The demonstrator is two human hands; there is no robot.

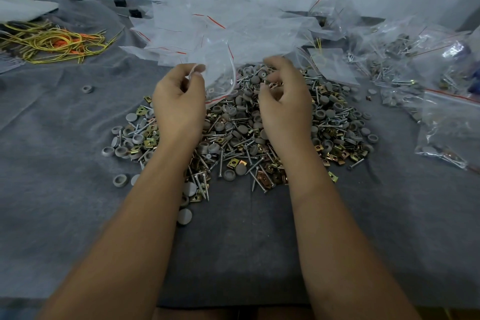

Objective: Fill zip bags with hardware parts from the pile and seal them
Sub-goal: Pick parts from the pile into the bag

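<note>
Left hand pinches the rim of a clear zip bag between thumb and forefinger, holding its mouth up and open just above the far edge of the pile; a part or two seems to lie in the bag already, though the plastic is too crumpled to be sure. Right hand hovers curled over the pile, just to the right of the bag's mouth, its fingertips closed on a few small parts, screws as far as I can tell. By my reading the filling step is under way: the parts are gathered and not yet dropped in. What comes next, I judge, is a short move leftwards to the open mouth and a release over it, with the left hand keeping the rim spread so nothing spills; sealing waits until the bag has its share.

Screws, grey caps and brass clips make up the pile, spread on the grey cloth of the table under both forearms. Behind it lies a heap of empty bags; filled bags sit off to the right, and a tangle of yellow and orange ties far left
</note>
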